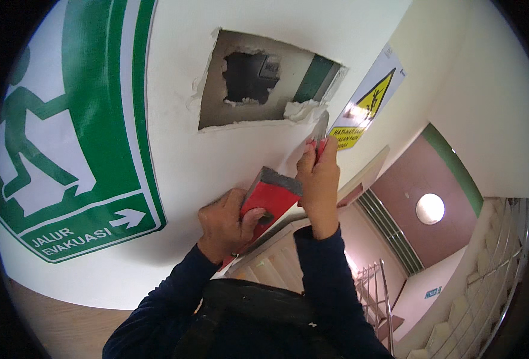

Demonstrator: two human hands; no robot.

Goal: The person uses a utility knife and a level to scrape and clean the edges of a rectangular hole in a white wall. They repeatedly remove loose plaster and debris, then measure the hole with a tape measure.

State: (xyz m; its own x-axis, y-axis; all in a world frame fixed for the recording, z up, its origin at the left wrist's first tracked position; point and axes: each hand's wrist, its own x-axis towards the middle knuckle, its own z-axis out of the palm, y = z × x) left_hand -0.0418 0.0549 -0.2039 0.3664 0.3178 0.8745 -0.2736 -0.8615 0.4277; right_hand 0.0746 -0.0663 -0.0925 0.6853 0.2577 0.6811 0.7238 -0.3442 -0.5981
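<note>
My left hand [225, 221] grips a long red tool [271, 196] with a dark grey end, held against the white wall below a cut opening. My right hand [318, 179], just right of it, is closed on the red handle of a scraper [319, 124], whose metal blade points up at the opening's lower right corner. A lump of white material [300, 109] sits at that corner. Inside the rectangular opening [297, 66] are a grey surface, a jagged dark hole [243, 78] and a green strip.
A large green-and-white sign [91, 72] covers the wall at left; a yellow warning sign [366, 107] is right of the opening. Below and right are a stairwell with metal railings [377, 275], steps [483, 263] and a pink surface with a round light [430, 209]. Wood-toned flooring [67, 323] shows at lower left.
</note>
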